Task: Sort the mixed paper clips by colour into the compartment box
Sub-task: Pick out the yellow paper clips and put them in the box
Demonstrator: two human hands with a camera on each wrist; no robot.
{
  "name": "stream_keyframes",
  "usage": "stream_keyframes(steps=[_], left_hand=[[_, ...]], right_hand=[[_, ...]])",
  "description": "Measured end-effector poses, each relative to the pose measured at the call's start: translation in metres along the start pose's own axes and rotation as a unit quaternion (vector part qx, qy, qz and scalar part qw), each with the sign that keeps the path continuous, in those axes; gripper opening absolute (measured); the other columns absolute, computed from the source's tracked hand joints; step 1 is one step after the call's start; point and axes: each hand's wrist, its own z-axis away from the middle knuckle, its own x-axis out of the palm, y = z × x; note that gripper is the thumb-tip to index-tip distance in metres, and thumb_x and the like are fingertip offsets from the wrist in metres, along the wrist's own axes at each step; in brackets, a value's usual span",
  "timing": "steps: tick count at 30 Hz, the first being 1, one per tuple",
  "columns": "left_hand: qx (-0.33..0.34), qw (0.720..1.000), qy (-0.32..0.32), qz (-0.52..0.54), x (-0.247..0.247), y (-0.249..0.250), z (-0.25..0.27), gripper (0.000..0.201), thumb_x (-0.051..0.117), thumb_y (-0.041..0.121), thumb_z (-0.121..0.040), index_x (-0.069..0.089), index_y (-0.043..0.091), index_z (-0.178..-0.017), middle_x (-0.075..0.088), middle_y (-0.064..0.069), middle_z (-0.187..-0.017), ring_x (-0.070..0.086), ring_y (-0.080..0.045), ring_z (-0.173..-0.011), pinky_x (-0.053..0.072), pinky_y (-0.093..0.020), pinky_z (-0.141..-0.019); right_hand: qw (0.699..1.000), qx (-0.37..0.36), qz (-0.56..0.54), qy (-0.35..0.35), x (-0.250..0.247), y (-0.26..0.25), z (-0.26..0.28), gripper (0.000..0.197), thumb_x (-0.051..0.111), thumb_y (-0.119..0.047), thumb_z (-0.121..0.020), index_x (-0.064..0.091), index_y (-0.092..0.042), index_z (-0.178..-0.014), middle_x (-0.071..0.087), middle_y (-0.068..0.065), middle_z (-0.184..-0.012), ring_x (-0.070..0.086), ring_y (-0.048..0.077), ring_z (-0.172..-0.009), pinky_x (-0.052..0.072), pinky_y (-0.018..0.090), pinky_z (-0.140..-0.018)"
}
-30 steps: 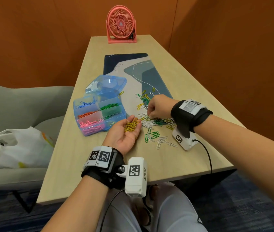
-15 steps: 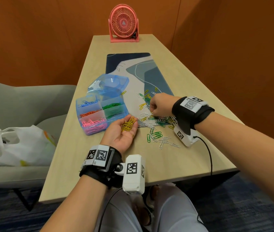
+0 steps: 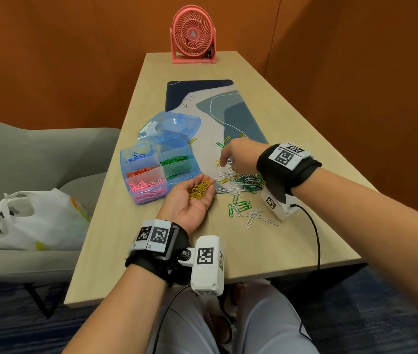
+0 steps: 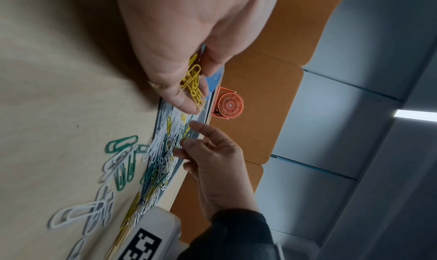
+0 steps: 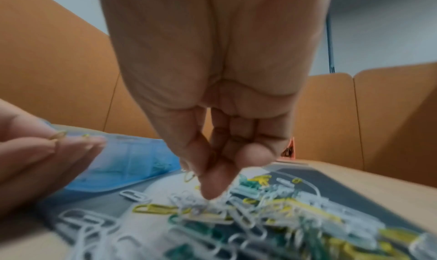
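Observation:
The blue compartment box (image 3: 123, 163) stands open on the table's left, with blue, orange, pink and green clips in separate compartments. My left hand (image 3: 202, 185) lies palm up beside it, fingers curled round a bunch of yellow paper clips (image 3: 199, 190), also seen in the left wrist view as yellow paper clips (image 4: 192, 84). The mixed pile (image 3: 241, 180) of white, green and yellow clips lies on the mat's near end. My right hand (image 3: 224, 159) hovers over the pile's far left side, thumb and forefinger pinching one yellow clip (image 5: 189, 176).
The box's lid (image 3: 174, 126) leans open behind it. A patterned desk mat (image 3: 215, 103) runs toward a pink fan (image 3: 193, 34) at the far end. Loose green and white clips (image 3: 243, 208) lie near the front edge. A white bag (image 3: 36, 221) sits on a grey chair at left.
My right hand has lifted off the pile and shifted a little to the far left with a yellow clip between its fingers. The left hand has stayed in place.

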Motion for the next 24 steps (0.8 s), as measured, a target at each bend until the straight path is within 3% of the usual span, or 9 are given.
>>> stream_keyframes(steps=[4,9,12,15,18,20,22,24], left_hand=[[0.002,1.0,-0.001,-0.004,0.0,0.0,0.0,0.025,0.038,0.006,-0.098,0.057,-0.001,-0.085,0.059,-0.014,-0.084,0.059,-0.025,-0.08,0.045,-0.035,-0.096],[0.001,1.0,-0.007,-0.004,0.001,0.0,0.001,0.025,0.037,0.006,-0.098,0.057,-0.001,-0.085,0.059,-0.014,-0.084,0.059,-0.024,-0.08,0.044,-0.035,-0.094],[0.0,1.0,-0.009,-0.003,0.001,0.0,0.002,0.026,0.037,0.007,-0.098,0.057,-0.001,-0.084,0.059,-0.014,-0.083,0.058,-0.024,-0.08,0.044,-0.035,-0.096],[-0.001,1.0,-0.013,-0.001,0.0,0.0,0.002,0.029,0.034,0.009,-0.099,0.057,-0.001,-0.084,0.059,-0.014,-0.083,0.059,-0.025,-0.081,0.043,-0.036,-0.096],[-0.002,1.0,-0.016,0.002,0.0,0.0,0.002,0.033,0.031,0.011,-0.1,0.056,-0.003,-0.085,0.059,-0.014,-0.084,0.058,-0.026,-0.084,0.042,-0.037,-0.101],[-0.004,1.0,-0.019,0.003,-0.001,-0.001,0.001,0.034,0.031,0.013,-0.101,0.056,-0.005,-0.088,0.059,-0.015,-0.088,0.057,-0.027,-0.088,0.041,-0.039,-0.102],[-0.012,1.0,-0.024,0.006,0.0,-0.002,0.0,0.034,0.031,0.015,-0.102,0.055,-0.007,-0.093,0.059,-0.016,-0.093,0.057,-0.029,-0.09,0.044,-0.041,-0.097],[-0.019,0.999,-0.029,0.015,0.003,-0.005,-0.001,0.033,0.032,0.016,-0.102,0.054,-0.008,-0.098,0.059,-0.017,-0.095,0.058,-0.03,-0.091,0.046,-0.043,-0.088]], right_hand=[[0.999,-0.031,-0.021,-0.02,0.007,-0.007,0.0,0.027,0.057,-0.002,-0.085,0.073,-0.013,-0.104,0.07,0.004,-0.105,0.063,0.021,-0.099,0.047,0.024,-0.082],[0.998,-0.03,0.036,-0.044,0.011,-0.009,0.002,0.014,0.062,-0.009,-0.084,0.071,-0.011,-0.094,0.068,0.005,-0.094,0.06,0.022,-0.087,0.048,0.028,-0.077],[0.997,-0.028,0.048,-0.053,0.01,-0.009,0.006,0.016,0.053,-0.011,-0.086,0.067,-0.008,-0.093,0.062,0.005,-0.086,0.056,0.023,-0.085,0.044,0.027,-0.067],[0.997,-0.034,0.042,-0.056,0.01,-0.009,0.01,0.009,0.056,-0.012,-0.084,0.065,-0.012,-0.086,0.059,0.002,-0.081,0.053,0.02,-0.079,0.04,0.024,-0.055],[0.999,-0.027,-0.022,-0.031,0.006,-0.005,0.013,0.006,0.064,-0.012,-0.079,0.061,-0.017,-0.078,0.058,-0.003,-0.074,0.053,0.016,-0.074,0.039,0.019,-0.054],[0.996,-0.028,-0.089,0.001,-0.002,-0.005,0.015,0.007,0.063,-0.01,-0.078,0.064,-0.016,-0.081,0.059,-0.007,-0.07,0.055,0.013,-0.069,0.042,0.017,-0.056],[0.987,-0.047,-0.154,-0.001,-0.012,-0.009,0.017,0.01,0.065,-0.009,-0.079,0.068,-0.015,-0.086,0.064,-0.007,-0.067,0.058,0.007,-0.062,0.047,0.018,-0.06],[0.978,-0.069,-0.198,-0.022,-0.021,-0.014,0.019,0.007,0.069,-0.014,-0.082,0.068,-0.016,-0.089,0.067,-0.006,-0.066,0.061,0.002,-0.057,0.049,0.014,-0.057]])
